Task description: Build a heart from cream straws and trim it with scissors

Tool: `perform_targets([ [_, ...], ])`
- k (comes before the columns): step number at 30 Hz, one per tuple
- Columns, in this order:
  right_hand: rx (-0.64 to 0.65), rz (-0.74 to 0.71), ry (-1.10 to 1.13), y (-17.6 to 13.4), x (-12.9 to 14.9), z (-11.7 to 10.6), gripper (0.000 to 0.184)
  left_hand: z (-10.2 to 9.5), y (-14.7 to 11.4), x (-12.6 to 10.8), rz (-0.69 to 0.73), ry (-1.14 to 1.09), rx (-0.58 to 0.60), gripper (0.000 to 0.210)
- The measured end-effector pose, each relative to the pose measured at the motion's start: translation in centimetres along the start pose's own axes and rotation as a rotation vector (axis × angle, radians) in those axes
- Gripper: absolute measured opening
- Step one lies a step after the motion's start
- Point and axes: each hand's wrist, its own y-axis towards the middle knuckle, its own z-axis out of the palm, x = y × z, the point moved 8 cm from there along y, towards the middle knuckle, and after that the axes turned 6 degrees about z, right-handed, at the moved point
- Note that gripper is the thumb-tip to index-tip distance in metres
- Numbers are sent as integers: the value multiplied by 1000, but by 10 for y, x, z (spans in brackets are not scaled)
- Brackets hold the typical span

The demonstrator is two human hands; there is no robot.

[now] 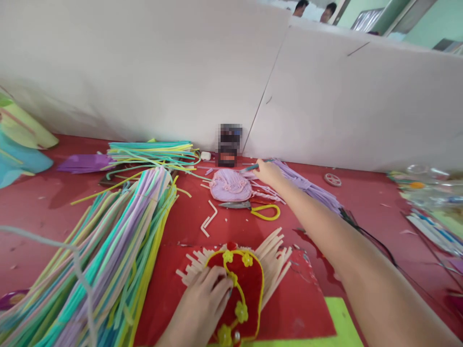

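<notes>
We see the red piece with yellow trim lying right in front of us, on a red board, with pale sticks poking out on both sides. Our left hand rests on its left part, fingers bent and close together; we cannot tell if they pinch it or just press down. Our right hand is far off, by the lilac woven piece, its fingers looking closed around a thin blue-green stick. We think the red piece is light and soft, so it may slide or bend if we push hard. The little yellow flowers look easy to squash or pull off, and the sticks may bend. We would hold it flat by a bare red bit or its edge, not by the flowers.
</notes>
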Motion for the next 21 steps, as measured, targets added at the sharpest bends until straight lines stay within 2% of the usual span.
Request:
perform_targets([
  [5, 75, -58, -18, 4, 47, -5, 28, 1, -2, 0, 6, 15, 9, 19],
  [10, -60, -214, 5, 11, 126, -33, 32, 1, -2, 0, -3, 19, 6, 20],
  [13, -154, -332, 22, 22, 176, -41, 39, 0, -1, 1, 5, -16, -4, 21],
  [15, -184, -368, 30, 34, 200, -42, 40, -1, -1, 2, 14, -35, -2, 19],
  [18, -173, -386, 49, 56, 222, -39, 37, 1, -1, 4, 19, -45, -5, 17],
  [21, -135, -396, 100, 77, 230, -36, 36, 4, -2, 7, 28, -54, -25, 19],
])
